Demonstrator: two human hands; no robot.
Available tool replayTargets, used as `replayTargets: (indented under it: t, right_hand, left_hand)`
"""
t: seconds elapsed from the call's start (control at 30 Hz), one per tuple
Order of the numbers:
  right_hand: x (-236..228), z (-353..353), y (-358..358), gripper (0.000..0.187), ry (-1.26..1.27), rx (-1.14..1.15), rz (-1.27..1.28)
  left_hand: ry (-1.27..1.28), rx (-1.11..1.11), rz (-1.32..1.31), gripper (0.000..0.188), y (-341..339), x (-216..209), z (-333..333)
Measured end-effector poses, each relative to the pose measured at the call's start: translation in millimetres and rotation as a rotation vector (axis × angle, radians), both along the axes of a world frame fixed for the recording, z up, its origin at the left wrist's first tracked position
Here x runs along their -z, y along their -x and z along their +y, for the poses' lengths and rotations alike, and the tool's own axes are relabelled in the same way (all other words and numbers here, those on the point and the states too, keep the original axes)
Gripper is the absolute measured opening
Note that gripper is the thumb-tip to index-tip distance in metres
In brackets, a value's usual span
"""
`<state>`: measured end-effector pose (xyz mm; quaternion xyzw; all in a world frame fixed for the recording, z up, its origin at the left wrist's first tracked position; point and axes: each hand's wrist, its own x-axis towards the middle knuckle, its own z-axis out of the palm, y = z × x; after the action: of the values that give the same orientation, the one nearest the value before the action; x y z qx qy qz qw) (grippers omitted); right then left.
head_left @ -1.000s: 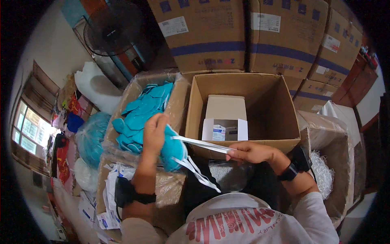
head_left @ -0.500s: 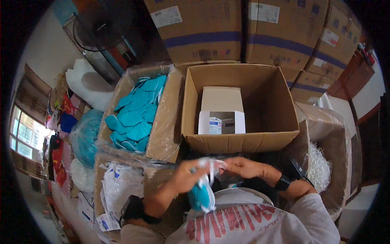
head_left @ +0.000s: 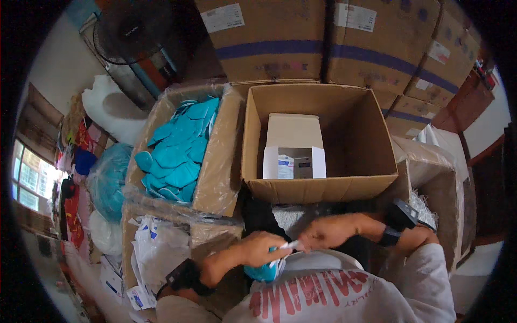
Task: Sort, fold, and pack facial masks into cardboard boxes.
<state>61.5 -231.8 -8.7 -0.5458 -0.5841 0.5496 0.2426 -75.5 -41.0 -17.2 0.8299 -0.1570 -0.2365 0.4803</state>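
Observation:
Close against my body, my left hand (head_left: pixel 258 248) is closed around a teal face mask (head_left: pixel 262 272) with a white edge. My right hand (head_left: pixel 326 232) pinches a thin white strip, seemingly a strap of the mask (head_left: pixel 292 245), between its fingertips beside the left hand. Part of the mask is covered by my left fingers. To the left, a plastic-lined carton (head_left: pixel 218 177) holds a heap of teal masks (head_left: pixel 180 142). Ahead of me stands an open carton (head_left: pixel 318 189) with a small white box (head_left: pixel 293 132) inside it, its flaps open and some packets showing.
At the lower left, a carton holds white printed plastic pouches (head_left: pixel 159 247). White straps (head_left: pixel 423 210) lie in a carton (head_left: pixel 439 204) on the right. Tall stacked cartons (head_left: pixel 377 51) form a wall behind. A fan (head_left: pixel 126 32) and a bag of teal pieces (head_left: pixel 112 180) stand left.
Both hands have come down toward my body. The mask has dropped lower with the left hand and shows less. My right forearm has swung outward, over the strap carton.

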Motion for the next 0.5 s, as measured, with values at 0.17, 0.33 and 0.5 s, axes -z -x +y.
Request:
replayTargets:
  t: [0.17,0.33,0.5]
  right_hand:
    - [-32,-26,6,0.04,0.099,-0.217,0.256]
    - [-57,-46,-4,0.044,0.43,-0.168,0.378]
    - [-55,-65,-12,0.04,0.637,-0.139,0.5]
  left_hand:
    - [0.219,0.1,-0.081,0.024,35,-24,-9]
    - [0.23,0.14,-0.145,0.026,35,-25,-12]
    - [0.201,0.176,-0.178,0.026,35,-27,-14]
